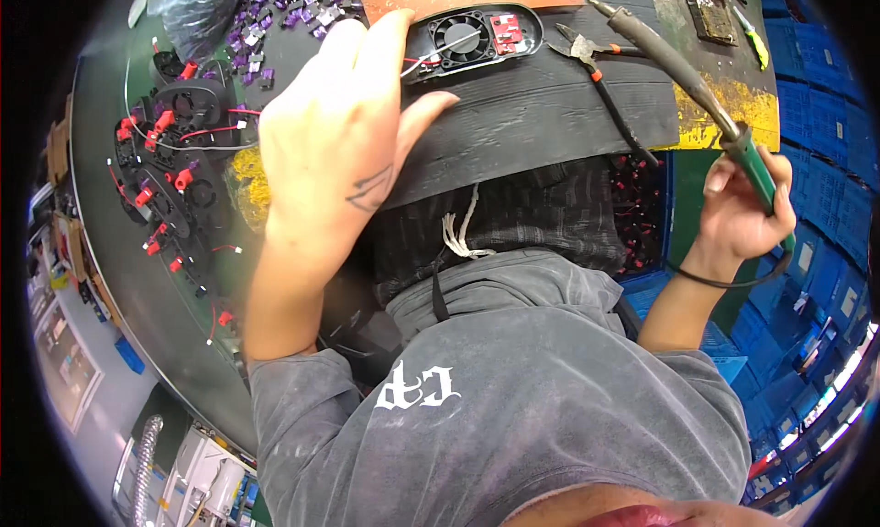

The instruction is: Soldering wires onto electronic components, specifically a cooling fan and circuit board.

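My left hand [335, 115] is over the left end of a black plastic housing [530, 34], its fingers curled onto the edge and its thumb sticking out below. Inside the housing sit a small black fan [458, 43] and a red circuit board [507, 34]. A thin silvery wire [440, 54] crosses the fan from beside this hand; its held end is hidden. At the right, my right hand [744, 202] grips the green handle of a soldering iron [674, 64]. The iron points up and left, its tip apart from the housing.
Open pliers with dark red-marked handles [610, 96] lie right of the housing on a black board [532, 124]. Several black parts with red connectors [165, 124] are at left, purple-and-black pieces [302, 5] behind. A yellow-green tool [756, 43] lies far right; blue bins [816, 115] stand beyond.
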`<state>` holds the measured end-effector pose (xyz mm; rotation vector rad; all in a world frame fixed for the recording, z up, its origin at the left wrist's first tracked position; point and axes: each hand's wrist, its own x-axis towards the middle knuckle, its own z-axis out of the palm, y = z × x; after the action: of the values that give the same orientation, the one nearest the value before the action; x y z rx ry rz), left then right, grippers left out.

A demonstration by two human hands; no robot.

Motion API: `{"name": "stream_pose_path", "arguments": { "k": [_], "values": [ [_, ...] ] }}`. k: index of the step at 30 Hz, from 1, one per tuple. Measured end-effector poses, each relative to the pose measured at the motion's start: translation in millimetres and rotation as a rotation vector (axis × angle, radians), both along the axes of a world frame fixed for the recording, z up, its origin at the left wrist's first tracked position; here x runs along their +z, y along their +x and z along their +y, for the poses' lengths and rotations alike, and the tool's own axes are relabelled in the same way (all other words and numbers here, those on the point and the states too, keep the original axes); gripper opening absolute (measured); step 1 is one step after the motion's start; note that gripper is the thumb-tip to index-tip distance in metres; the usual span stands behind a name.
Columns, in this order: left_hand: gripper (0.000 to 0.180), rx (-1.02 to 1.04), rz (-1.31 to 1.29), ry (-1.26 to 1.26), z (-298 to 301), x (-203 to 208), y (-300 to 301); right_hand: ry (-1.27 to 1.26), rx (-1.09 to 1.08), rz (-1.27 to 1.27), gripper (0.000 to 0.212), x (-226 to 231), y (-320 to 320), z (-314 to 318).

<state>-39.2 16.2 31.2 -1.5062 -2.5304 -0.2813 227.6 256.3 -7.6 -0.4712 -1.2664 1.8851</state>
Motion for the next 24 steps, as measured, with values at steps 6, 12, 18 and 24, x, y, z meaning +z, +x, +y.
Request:
{"name": "stream_pose_path", "arguments": {
  "k": [6,12,18,24],
  "values": [
    [0.053,-0.05,0.001,0.014,11,-7,-2,-0.151,0.005,0.086,0.043,-22,-6,29],
    [0.045,-0.009,-0.178,0.058,12,-8,-4,-0.258,-0.182,0.223,0.05,-50,-21,53],
    [0.046,0.059,-0.256,0.078,12,-2,1,-0.18,-0.258,0.193,0.051,-56,-29,56],
    [0.048,0.205,-0.201,0.044,-10,22,14,-0.204,-0.142,0.249,0.044,-58,-26,56]
  ]
}}
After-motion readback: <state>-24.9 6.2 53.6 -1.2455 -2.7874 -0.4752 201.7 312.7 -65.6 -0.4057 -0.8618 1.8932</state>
